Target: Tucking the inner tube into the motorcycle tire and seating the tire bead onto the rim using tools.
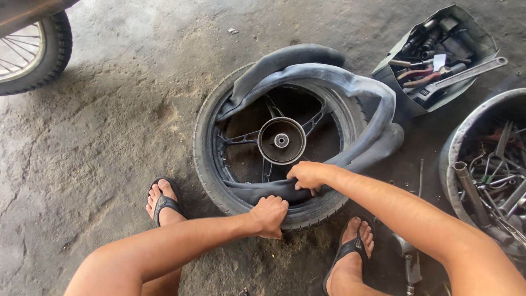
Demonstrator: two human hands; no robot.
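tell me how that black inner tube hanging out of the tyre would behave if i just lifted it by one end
Probably floppy: the inner tube lies flattened and folded over the tyre, sagging at the right. It looks light for its size, thin-walled and airless. It would likely drag rather than lift free, since the right hand presses part of it in at the rim while the left hand grips the tyre.

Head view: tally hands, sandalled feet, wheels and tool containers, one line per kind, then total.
Hands: 2, left hand, right hand
Sandalled feet: 2
Wheels: 2
Tool containers: 2
Total: 8
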